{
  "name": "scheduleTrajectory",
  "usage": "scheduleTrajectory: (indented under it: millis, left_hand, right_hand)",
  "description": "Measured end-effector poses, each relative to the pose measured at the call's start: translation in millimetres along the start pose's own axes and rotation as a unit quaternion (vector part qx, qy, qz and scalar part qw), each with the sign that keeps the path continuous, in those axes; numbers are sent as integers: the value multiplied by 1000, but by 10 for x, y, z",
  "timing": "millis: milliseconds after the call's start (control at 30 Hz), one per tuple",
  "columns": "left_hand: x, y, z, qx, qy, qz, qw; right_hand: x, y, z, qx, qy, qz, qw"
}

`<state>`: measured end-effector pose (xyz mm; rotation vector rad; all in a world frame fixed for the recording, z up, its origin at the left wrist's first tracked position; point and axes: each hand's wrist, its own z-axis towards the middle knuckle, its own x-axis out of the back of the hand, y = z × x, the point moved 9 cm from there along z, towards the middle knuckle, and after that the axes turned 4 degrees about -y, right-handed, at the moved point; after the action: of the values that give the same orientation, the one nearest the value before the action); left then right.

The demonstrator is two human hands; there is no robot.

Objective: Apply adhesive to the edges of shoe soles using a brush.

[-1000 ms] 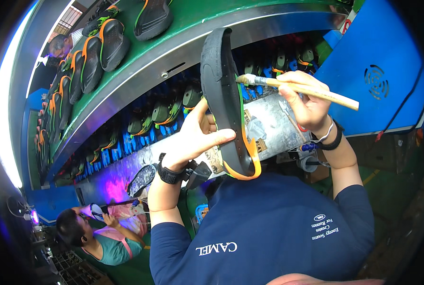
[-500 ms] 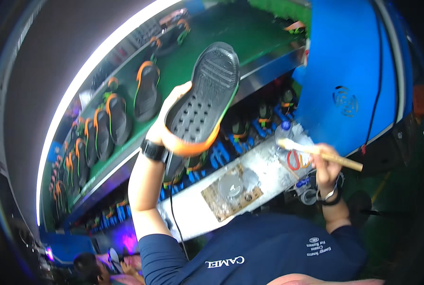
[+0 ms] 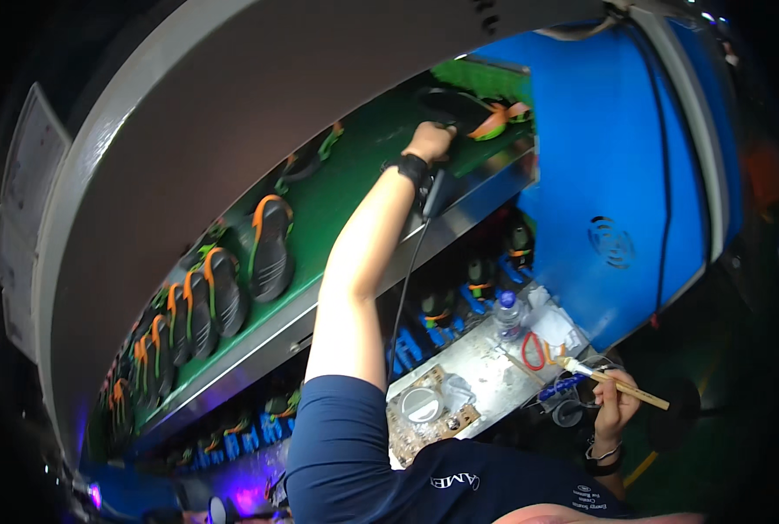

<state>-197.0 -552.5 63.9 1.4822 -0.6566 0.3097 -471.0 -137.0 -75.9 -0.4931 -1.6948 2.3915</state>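
Note:
My left hand (image 3: 431,141) is stretched far forward over the green conveyor belt (image 3: 381,131), its fingers closed at the near edge of a black shoe sole (image 3: 451,103) with an orange and green end. That sole is blurred and partly hidden by the hand. A dark stick-like piece (image 3: 435,194) with a cable hangs below my left wrist. Low on the right, my right hand (image 3: 615,403) grips the wooden handle of a brush (image 3: 638,393). The brush's pale bristles point left, over the right end of the pale worktable (image 3: 494,371).
More black soles with orange rims (image 3: 272,249) line the belt on the left. A round grey-lidded container (image 3: 421,404) and a clear bottle with a blue cap (image 3: 509,316) stand on the worktable. At the belt's far right rises a blue machine panel (image 3: 595,157). Shoes on blue supports (image 3: 437,310) fill the lower shelf.
My left hand has carried the sole away from me, forward and right, down to the belt. My right hand has lowered with the brush. The view has shifted.

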Motion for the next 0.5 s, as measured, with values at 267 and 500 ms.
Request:
scheduleTrajectory:
  millis: [267,500]
  left_hand:
    - [1304,-198,-2861,60,349,542,762]
    - [1791,-878,-3272,289,282,467,787]
  right_hand:
    - [-789,361,360,-47,-148,65,986]
    - [-1378,128,330,-31,-246,151,957]
